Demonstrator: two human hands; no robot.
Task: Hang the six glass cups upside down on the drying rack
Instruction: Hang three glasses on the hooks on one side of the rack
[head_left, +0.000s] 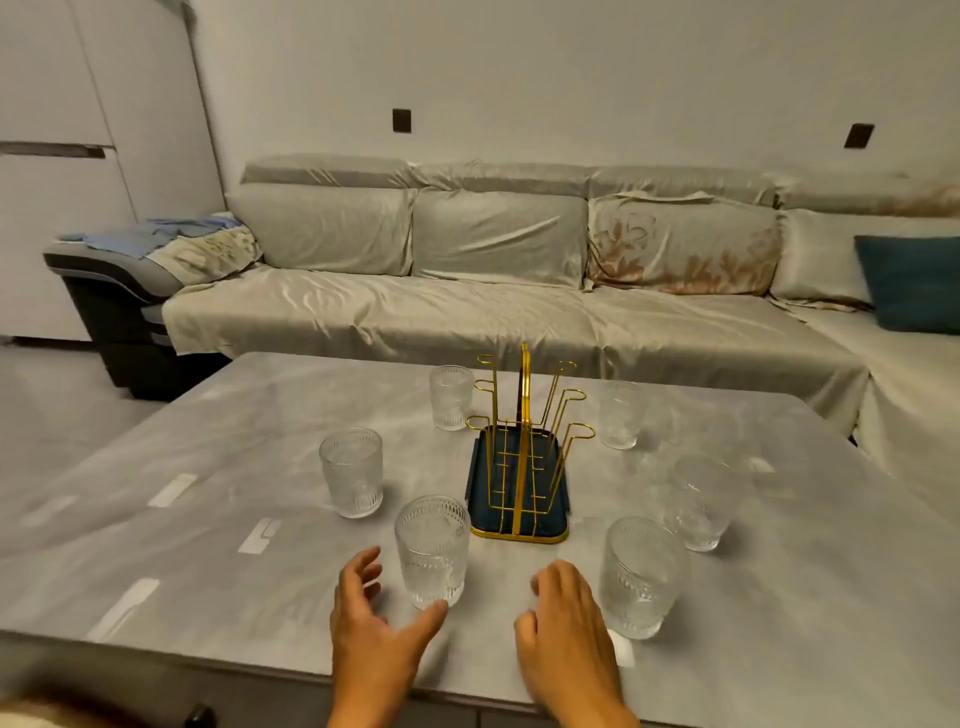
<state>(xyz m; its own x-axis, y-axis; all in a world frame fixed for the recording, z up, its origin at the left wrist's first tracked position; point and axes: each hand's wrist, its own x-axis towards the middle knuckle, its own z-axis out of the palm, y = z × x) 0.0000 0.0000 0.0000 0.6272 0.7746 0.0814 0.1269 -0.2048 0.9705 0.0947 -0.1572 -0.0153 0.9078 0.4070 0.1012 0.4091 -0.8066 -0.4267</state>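
Observation:
A gold wire drying rack (524, 447) on a dark blue tray stands mid-table with bare prongs. Several ribbed glass cups stand upright around it: near left cup (432, 551), middle left cup (352, 472), far left cup (451, 397), near right cup (641, 577), middle right cup (698, 503), far right cup (621, 414). My left hand (371, 623) is open, fingers spread just left of and below the near left cup, thumb tip at its base. My right hand (563, 618) is open beside the near right cup, apart from it.
The grey table (234, 519) has its front edge right under my wrists. A long covered sofa (467, 301) runs behind the table and wraps round the right side, with a teal cushion (911, 283). White cabinets stand at the left.

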